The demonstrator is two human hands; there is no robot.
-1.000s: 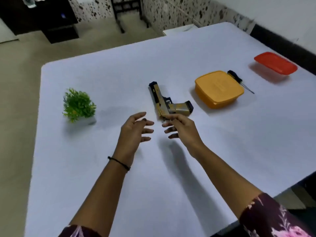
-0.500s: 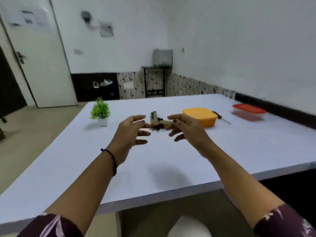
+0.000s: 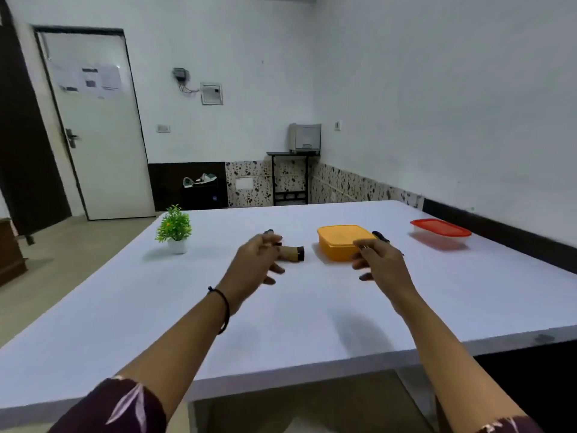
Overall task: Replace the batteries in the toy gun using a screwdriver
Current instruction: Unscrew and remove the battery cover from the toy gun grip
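- The toy gun (image 3: 292, 254) lay mid-desk (image 3: 281, 323), partly hidden behind the left hand (image 3: 256, 260), whose fingers were loose and empty.
- The right hand (image 3: 379, 264) hovered apart from it, relaxed, holding nothing.

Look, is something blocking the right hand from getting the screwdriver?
Partly. The yellow box sits beside the screwdriver, nearer the person, and the right hand hovers by its near right corner. Past the box's right side nothing visible blocks the way.

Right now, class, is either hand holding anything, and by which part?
Right hand holds nothing. Left hand overlaps the toy gun on the table; whether it grips it cannot be told.
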